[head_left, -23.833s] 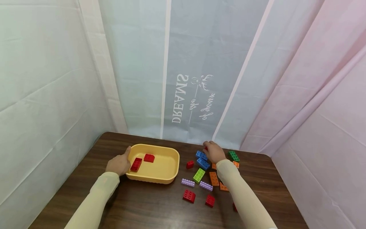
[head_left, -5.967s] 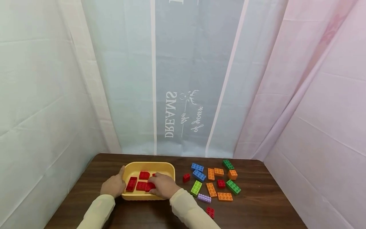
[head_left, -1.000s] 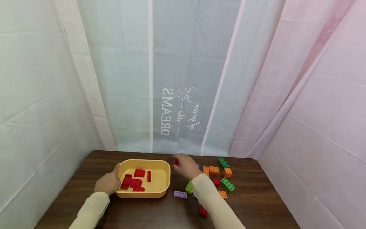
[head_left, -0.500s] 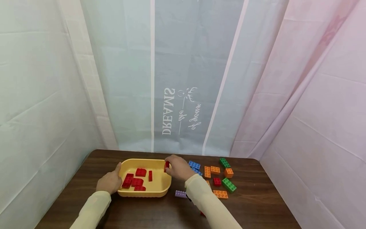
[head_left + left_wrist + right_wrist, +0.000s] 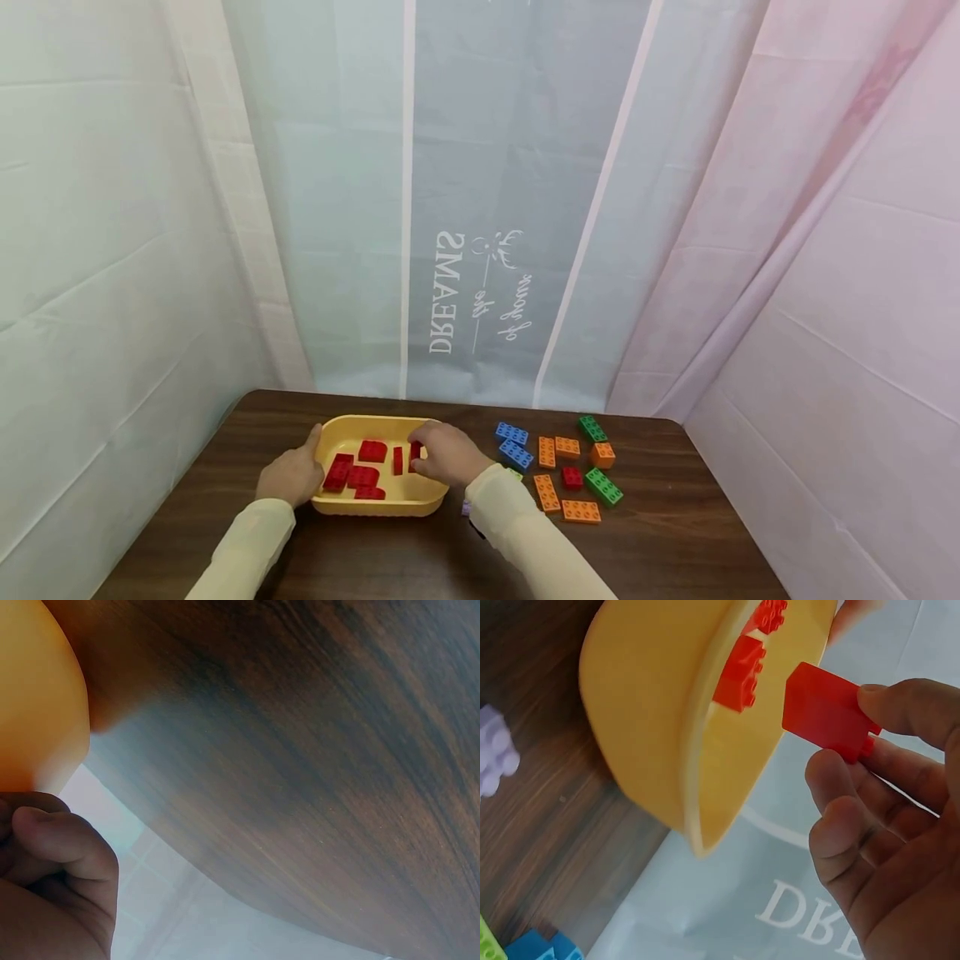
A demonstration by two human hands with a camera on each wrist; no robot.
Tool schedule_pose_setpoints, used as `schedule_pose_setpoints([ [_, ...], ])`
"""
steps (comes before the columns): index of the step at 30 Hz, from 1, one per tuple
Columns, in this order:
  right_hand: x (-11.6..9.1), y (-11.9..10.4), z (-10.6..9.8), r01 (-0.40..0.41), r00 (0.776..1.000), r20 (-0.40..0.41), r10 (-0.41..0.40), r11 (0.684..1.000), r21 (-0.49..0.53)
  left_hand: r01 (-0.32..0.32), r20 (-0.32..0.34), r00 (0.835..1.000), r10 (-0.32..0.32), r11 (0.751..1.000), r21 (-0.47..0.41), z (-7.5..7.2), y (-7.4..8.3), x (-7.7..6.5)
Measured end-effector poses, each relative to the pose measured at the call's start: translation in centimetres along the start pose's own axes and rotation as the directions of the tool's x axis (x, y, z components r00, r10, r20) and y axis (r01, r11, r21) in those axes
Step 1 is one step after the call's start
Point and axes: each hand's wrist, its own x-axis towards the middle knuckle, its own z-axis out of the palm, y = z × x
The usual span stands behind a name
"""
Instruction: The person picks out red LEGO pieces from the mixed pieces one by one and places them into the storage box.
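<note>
A yellow plastic tub (image 5: 378, 507) stands on the left part of the table. My left hand (image 5: 291, 477) holds its left side, thumb up at the rim, and in the left wrist view the fingers curl beside the yellow wall. Over the tub's right half, my right hand (image 5: 453, 454) pinches a red toy brick (image 5: 825, 709) between thumb and fingertips. Several other red bricks lie in the tub, among them a slim one (image 5: 397, 461) beside the held brick, a curved-top one (image 5: 372, 451) and a long one (image 5: 338, 472) at the left.
Right of the tub lie loose bricks: blue ones (image 5: 515, 454), orange ones (image 5: 547, 492), green ones (image 5: 603, 487) and one red (image 5: 572, 477). A lilac brick (image 5: 493, 750) and a lime one (image 5: 514, 474) are partly covered by the right arm. Cloth hangs behind the table.
My right hand has carried the red brick left, from beyond the tub's right rim to inside it. The left hand stays at the left side. Red bricks in the tub have increased since the oldest frame.
</note>
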Motion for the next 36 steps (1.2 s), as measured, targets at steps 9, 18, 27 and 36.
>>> schedule_pose_setpoints([
  [9,0.7,-1.4,1.2,0.050,0.996,0.071,-0.049,0.999,-0.014,-0.009,-0.006,1.000,0.009,1.000,-0.007,-0.2,0.2,-0.3],
  [18,1.0,-1.9,2.6,0.136,0.988,0.081,-0.130,0.988,-0.072,-0.006,-0.011,1.000,0.006,1.000,0.003,-0.2,0.1,-0.1],
  [27,1.6,-2.1,3.5,0.096,0.988,0.126,-0.085,0.992,-0.085,0.017,0.004,1.000,-0.017,1.000,-0.004,-0.2,0.2,0.0],
  [36,2.0,-2.0,4.5,0.090,0.987,0.144,-0.074,0.991,-0.103,0.033,0.015,0.999,-0.032,0.999,-0.027,-0.3,0.4,0.0],
])
